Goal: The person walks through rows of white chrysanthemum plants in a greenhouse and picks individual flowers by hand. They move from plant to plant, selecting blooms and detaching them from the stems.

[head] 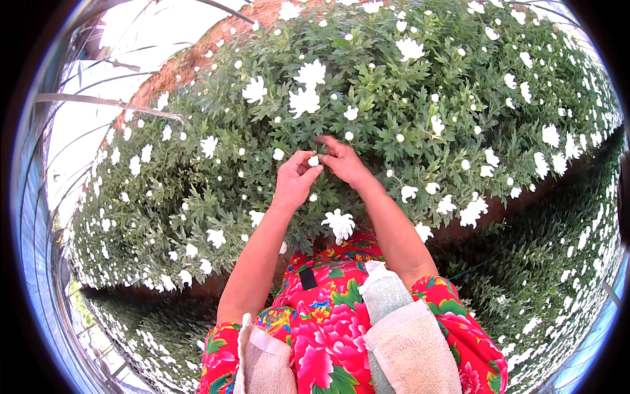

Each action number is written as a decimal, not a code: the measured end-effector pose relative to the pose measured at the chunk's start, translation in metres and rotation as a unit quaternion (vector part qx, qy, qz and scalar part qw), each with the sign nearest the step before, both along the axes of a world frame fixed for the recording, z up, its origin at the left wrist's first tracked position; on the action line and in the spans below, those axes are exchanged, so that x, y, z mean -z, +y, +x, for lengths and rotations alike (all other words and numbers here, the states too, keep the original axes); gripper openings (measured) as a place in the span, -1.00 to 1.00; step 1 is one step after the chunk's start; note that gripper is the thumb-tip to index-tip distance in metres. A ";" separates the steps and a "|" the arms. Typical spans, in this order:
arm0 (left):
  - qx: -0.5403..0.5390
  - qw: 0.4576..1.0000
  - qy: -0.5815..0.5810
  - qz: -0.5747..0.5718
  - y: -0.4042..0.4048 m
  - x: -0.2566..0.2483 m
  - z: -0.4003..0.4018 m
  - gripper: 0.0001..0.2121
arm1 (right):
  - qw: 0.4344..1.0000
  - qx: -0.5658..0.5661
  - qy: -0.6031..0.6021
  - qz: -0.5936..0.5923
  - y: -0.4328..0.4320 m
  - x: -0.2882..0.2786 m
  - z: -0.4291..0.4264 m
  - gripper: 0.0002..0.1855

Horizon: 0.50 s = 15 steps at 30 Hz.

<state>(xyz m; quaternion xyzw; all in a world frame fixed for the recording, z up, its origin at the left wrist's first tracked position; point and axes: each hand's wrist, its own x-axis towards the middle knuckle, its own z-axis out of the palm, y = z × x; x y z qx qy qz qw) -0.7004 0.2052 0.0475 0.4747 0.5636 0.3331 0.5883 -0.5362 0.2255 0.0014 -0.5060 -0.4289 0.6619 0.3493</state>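
My left hand [294, 181] pinches a small white chrysanthemum bud [313, 160] between thumb and forefinger, amid the green leaves of a flower bed. Close against it on the right is my right hand [344, 161]. One right fingertip is at the bud's edge, while another finger reaches over the leaves and is blurred; whether something small sits between these fingers I cannot tell. Above both hands stand open white chrysanthemum blooms [304, 102]. Another open bloom [339, 224] is between my forearms, near my body. A closed bud [278, 154] stands just left of my left hand.
Dense chrysanthemum plants [393, 103] surround my hands. A dark furrow [521, 207] separates this bed from another behind me. A wooden pole [108, 102] juts in at the left, beside curved tunnel hoops. Towels [413, 340] hang over my red floral clothing [325, 325].
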 end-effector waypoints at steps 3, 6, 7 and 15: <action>0.021 0.999 0.023 -0.009 0.000 -0.002 -0.002 -0.74 | 0.998 -0.060 0.014 -0.018 0.005 0.018 0.003 -0.76; 0.044 0.995 0.061 0.070 -0.002 0.004 -0.005 -0.76 | 0.995 0.044 0.048 -0.078 0.008 0.023 -0.004 -0.83; 0.043 0.993 0.064 0.089 -0.001 0.004 -0.003 -0.78 | 0.995 0.044 0.048 -0.079 0.008 0.027 -0.006 -0.83; 0.057 0.998 -0.005 0.003 0.001 -0.008 0.002 -0.79 | 0.964 0.230 -0.128 -0.041 0.033 0.028 -0.023 -0.75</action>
